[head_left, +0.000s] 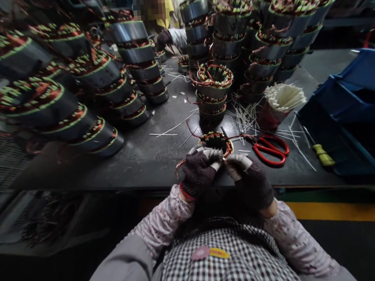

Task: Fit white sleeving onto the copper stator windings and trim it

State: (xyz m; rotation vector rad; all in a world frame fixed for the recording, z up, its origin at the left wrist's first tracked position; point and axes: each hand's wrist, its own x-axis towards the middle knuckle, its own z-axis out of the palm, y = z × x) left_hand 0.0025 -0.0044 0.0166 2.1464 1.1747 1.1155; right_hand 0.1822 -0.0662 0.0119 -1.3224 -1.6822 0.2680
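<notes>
A small motor stator [213, 136] with copper windings and green-yellow insulation sits near the table's front edge, its copper leads trailing to the left and right. My left hand [199, 169], in a dark glove with taped fingers, is closed on the stator's near left rim. At the near right rim, the thumb and fingers of my right hand [249, 176] are pinched together. A tiny pale bit shows between the two hands, but what the right fingers grip is too small to name. Red-handled scissors [271, 150] lie just right of the stator.
Stator stacks stand left [91, 117] and behind [228, 37], with a shorter stack [212, 97] ahead. Thin white sticks [246, 116] lie scattered beside a full cup [271, 114]. A yellow-handled screwdriver [323, 155] and blue bins [350, 101] are right. A person [176, 13] is across the table.
</notes>
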